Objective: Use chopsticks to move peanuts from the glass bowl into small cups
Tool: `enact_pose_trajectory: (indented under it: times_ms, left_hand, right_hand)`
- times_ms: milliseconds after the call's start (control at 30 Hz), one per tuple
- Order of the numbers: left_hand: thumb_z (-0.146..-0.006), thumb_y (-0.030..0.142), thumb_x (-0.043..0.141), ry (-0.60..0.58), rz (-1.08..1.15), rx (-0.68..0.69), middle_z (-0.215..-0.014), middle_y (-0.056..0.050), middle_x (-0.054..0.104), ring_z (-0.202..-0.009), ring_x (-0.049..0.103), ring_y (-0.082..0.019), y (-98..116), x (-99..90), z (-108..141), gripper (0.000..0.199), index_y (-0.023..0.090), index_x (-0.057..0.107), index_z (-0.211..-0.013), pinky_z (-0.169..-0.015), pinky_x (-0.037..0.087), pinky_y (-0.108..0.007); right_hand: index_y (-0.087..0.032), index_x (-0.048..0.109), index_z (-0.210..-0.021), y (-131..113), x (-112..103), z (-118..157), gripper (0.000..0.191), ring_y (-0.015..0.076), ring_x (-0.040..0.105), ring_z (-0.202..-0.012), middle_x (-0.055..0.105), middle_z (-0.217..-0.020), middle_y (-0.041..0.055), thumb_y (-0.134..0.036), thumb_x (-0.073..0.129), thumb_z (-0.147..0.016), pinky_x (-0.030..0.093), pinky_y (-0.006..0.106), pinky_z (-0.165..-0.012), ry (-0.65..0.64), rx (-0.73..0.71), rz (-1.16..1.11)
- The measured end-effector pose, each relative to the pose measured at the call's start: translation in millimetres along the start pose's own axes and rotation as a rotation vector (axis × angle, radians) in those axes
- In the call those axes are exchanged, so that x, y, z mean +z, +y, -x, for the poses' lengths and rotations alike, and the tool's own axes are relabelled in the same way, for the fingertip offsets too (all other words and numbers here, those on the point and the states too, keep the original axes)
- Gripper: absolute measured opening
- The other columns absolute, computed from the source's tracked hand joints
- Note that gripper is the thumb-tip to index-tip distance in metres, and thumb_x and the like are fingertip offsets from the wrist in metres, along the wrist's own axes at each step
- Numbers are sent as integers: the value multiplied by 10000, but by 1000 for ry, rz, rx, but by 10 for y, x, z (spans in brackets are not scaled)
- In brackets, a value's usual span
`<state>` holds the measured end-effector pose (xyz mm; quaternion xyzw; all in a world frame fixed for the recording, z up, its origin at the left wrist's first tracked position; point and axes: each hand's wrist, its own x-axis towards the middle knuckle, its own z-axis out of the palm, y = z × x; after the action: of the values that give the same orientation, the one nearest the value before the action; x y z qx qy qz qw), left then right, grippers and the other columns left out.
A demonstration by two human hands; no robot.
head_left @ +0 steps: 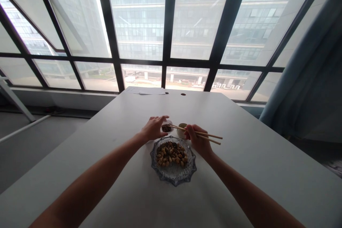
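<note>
- Two bare forearms (93,181) reach in past either side of the scalloped glass bowl (175,174), which holds brown nuts (171,154) heaped toward its far side.
- Left hand (155,128), beyond the bowl's left rim: thumb and fingers spread around a small white cup (162,128) of dark bits; whether they press it, I cannot tell.
- Right hand (199,140), beyond the bowl's right rim, pinches wooden chopsticks (211,135), tips at that cup.
- Pale greenish cup (180,134): just beyond the bowl, beside the right hand.
</note>
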<state>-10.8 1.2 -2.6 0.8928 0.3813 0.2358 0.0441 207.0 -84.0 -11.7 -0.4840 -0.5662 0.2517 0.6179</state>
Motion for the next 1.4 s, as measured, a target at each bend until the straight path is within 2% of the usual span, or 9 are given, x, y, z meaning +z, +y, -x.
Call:
enact_pose_trajectory:
  times_ms: [133, 233, 367, 467, 700, 833, 933, 1133, 1400]
  left_hand:
    - [-711, 395, 776, -31, 0, -19, -1218, -130, 692, -1135, 646, -316, -3, -5, -15, 754, 205, 442, -1360, -1034, 411, -481]
    - [-723, 435, 756, -71, -20, -56, -1195, -132, 702, -1123, 652, -322, -15, 19, -66, 760, 201, 437, -1373, -1038, 400, -487]
    - [-733, 487, 739, -147, -26, -108, -1169, -132, 715, -1123, 652, -333, -27, 50, -152, 751, 191, 463, -1365, -1046, 387, -498]
    - [-748, 587, 706, -155, -21, -110, -1220, -141, 697, -1155, 630, -343, -57, 27, -143, 755, 185, 493, -1350, -1055, 378, -513]
    - [-885, 650, 504, 118, -1, -138, -1227, -132, 679, -1175, 602, -325, -340, -133, 326, 572, 193, 608, -1213, -1048, 400, -522]
    - [-892, 655, 474, 225, 31, -230, -1218, -148, 662, -1173, 590, -333, -549, -44, 623, 576, 186, 584, -1209, -1026, 423, -533]
    - [-888, 669, 451, 282, 164, -306, -1252, -156, 637, -1152, 604, -309, -663, 113, 745, 605, 185, 543, -1240, -1021, 445, -514]
    - [-863, 751, 382, 250, 407, -383, -1306, -179, 619, -1167, 613, -297, -746, 292, 824, 743, 175, 445, -1327, -997, 478, -503]
    - [-763, 814, 488, 168, 362, -386, -1325, -203, 611, -1221, 591, -359, -707, 264, 875, 917, 151, 428, -1393, -1022, 467, -502]
  right_hand:
    - [-186, 696, -670, -112, -127, -21, 567, 147, 566, -450, 671, -556, 43, -745, 643, -750, 475, 268, -457, -3, 39, -36]
    - [-186, 660, -575, -316, -353, 23, 638, 134, 515, -354, 591, -419, 23, -805, 602, -721, 407, 243, -361, -58, 118, -26]
    - [-163, 643, -526, -567, -568, 105, 646, 107, 476, -291, 566, -374, 23, -777, 621, -728, 337, 200, -308, -439, 266, 97]
    - [-155, 643, -553, -584, -567, 163, 614, 94, 497, -311, 583, -403, 14, -738, 635, -747, 363, 181, -326, -564, 293, 161]
    - [-159, 660, -623, -311, -387, 152, 564, 119, 555, -361, 622, -461, 19, -707, 662, -753, 419, 200, -348, -338, 209, 43]
    - [-169, 668, -622, -330, -385, 110, 566, 135, 553, -362, 629, -459, 31, -725, 677, -724, 454, 236, -357, -213, 165, 0]
    - [-168, 655, -599, -420, -454, 105, 540, 132, 559, -369, 635, -465, 34, -689, 696, -737, 457, 230, -362, -269, 170, 23]
    - [-157, 661, -631, -505, -561, 153, 451, 138, 609, -413, 660, -515, 38, -578, 720, -781, 463, 211, -367, -590, 283, 98]
    - [-176, 648, -594, -381, -429, 171, 480, 141, 588, -424, 642, -510, 33, -612, 699, -788, 482, 239, -398, -458, 175, 97]
